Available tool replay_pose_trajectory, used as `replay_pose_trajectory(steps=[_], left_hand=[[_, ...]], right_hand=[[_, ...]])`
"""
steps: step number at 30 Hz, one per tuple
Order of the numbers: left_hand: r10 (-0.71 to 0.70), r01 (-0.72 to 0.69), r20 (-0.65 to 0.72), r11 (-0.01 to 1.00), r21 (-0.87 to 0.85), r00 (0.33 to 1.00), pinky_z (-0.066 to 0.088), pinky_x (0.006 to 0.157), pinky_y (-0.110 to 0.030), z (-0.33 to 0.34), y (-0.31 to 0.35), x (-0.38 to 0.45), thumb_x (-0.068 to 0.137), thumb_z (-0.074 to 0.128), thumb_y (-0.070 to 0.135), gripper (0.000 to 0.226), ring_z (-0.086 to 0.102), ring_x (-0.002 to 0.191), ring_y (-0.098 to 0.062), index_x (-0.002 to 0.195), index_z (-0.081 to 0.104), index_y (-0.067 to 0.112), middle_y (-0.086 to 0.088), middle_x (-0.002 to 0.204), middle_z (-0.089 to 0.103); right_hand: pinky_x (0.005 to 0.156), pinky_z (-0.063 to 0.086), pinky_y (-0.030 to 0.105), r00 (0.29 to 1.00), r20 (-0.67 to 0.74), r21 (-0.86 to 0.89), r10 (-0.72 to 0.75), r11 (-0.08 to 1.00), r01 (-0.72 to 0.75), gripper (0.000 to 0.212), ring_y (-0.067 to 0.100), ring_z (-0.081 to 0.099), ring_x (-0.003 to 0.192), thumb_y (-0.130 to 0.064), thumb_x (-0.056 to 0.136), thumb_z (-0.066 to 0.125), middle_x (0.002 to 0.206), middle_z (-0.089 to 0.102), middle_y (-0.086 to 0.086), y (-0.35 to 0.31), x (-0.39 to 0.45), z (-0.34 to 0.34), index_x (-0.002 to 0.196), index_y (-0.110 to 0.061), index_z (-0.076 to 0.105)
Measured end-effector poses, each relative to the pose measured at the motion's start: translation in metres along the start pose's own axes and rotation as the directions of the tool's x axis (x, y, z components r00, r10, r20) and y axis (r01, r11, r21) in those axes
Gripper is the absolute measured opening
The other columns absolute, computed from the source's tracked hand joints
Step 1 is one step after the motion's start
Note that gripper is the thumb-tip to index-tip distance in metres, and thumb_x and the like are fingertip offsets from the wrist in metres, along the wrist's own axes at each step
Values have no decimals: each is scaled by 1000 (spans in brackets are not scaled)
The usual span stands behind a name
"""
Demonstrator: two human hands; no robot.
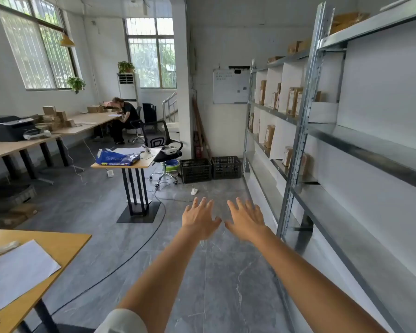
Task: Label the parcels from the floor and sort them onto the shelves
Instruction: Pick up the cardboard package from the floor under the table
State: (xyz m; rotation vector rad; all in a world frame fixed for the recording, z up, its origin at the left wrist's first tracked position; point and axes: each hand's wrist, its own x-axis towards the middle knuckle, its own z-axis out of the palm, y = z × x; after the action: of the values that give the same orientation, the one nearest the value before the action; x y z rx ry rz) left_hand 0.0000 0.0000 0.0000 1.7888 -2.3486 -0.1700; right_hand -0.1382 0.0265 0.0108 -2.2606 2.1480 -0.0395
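Both arms were stretched forward over the grey floor (226,272). The left hand (198,218) and the right hand (246,219) were held side by side, palms down, fingers fully spread, thumbs nearly touching. Nothing was gripped by either hand.

Metal shelves (346,145) were ranged along the right wall, from near to far. Brown parcels (294,100) were stood upright on the farther shelves, most of them on the middle levels, with a few more seen on the top level. The nearer bays at the right were shown bare apart from a brown parcel on the highest shelf. Further parcels (18,213) were seen lying on the floor at the far left, under the long tables.

A wooden table (65,243) was placed at the near left, with a white sheet (17,272) laid upon it. A small stand table (127,165) was set in the middle of the room, and a blue bag (117,157) was laid on it. Two dark crates (210,168) were set side by side on the floor at the foot of the far wall, just left of the shelves. A whiteboard (231,86) was hung above them. A printer (7,127) was placed on the long table at the left, and small boxes (54,118) were piled beyond it. A seated person (125,118) was seen at the far end of that table.
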Motion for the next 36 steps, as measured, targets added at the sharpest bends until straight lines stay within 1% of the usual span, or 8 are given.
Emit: replay_pose_trajectory(steps=[6, 10, 14, 17, 20, 24, 32, 36], left_hand=[[-35, 33, 30, 997, 66, 999, 12, 122, -44, 17, -20, 86, 94, 34, 50, 69, 4, 151, -23, 153, 14, 21, -4, 162, 12], [-69, 63, 47, 991, 120, 996, 13, 122, -46, 17, -36, 160, 92, 38, 51, 70, 8, 151, -24, 151, 21, 18, -4, 161, 17], [-89, 88, 4, 990, 107, 996, 17, 121, -46, 13, -50, 227, 90, 40, 51, 70, 11, 150, -25, 150, 23, 19, -4, 160, 21], [-125, 120, 40, 987, 102, 991, 15, 121, -47, 18, -69, 259, 91, 39, 52, 70, 10, 150, -24, 151, 21, 22, -3, 161, 19], [-175, 169, 61, 981, 94, 983, 15, 121, -49, 23, -95, 292, 92, 37, 52, 68, 7, 151, -24, 151, 21, 23, -2, 161, 16], [-213, 199, 113, 972, 126, 970, 13, 121, -49, 30, -134, 339, 93, 34, 51, 66, 4, 151, -24, 151, 17, 26, 0, 163, 8], [-300, 295, 89, 953, 64, 950, 14, 121, -50, 27, -252, 458, 94, 33, 53, 68, 5, 151, -27, 152, 16, 23, -2, 163, 10], [-321, 320, 85, 947, 31, 943, 15, 120, -53, 11, -314, 515, 94, 35, 53, 67, 8, 150, -28, 151, 19, 23, -3, 162, 13]], right_hand=[[120, 10, 51, 999, 43, 43, 1, 999, -3, 70, 36, 6, 148, -47, 96, 36, 161, 6, 14, 16, 91, 9, 153, -18, 5], [119, 12, 52, 998, 59, 71, -32, 997, 27, 70, 36, 6, 148, -45, 96, 37, 161, 4, 13, 28, 169, 12, 153, -18, 6], [120, 11, 51, 995, 78, 55, -56, 997, 51, 69, 36, 5, 148, -43, 97, 37, 161, 3, 13, 33, 241, 16, 152, -17, 5], [120, 11, 51, 991, 103, 56, -86, 995, 81, 71, 37, 6, 148, -42, 96, 39, 161, 5, 14, 30, 283, 17, 153, -17, 4], [119, 10, 52, 981, 144, 15, -130, 992, 129, 73, 37, 4, 148, -44, 96, 38, 162, 1, 13, 23, 326, 21, 153, -17, 1], [118, 8, 55, 964, 192, -10, -181, 982, 187, 73, 38, 1, 148, -47, 96, 37, 162, -3, 12, 1, 390, 28, 153, -18, 1], [118, 11, 55, 945, 188, -29, -267, 960, 277, 71, 37, 5, 148, -45, 96, 35, 161, 2, 12, -76, 552, 37, 153, -17, 1], [119, 6, 54, 943, 204, -26, -264, 961, 275, 72, 36, 2, 148, -45, 97, 34, 162, 0, 13, -122, 632, 33, 153, -17, -2]])
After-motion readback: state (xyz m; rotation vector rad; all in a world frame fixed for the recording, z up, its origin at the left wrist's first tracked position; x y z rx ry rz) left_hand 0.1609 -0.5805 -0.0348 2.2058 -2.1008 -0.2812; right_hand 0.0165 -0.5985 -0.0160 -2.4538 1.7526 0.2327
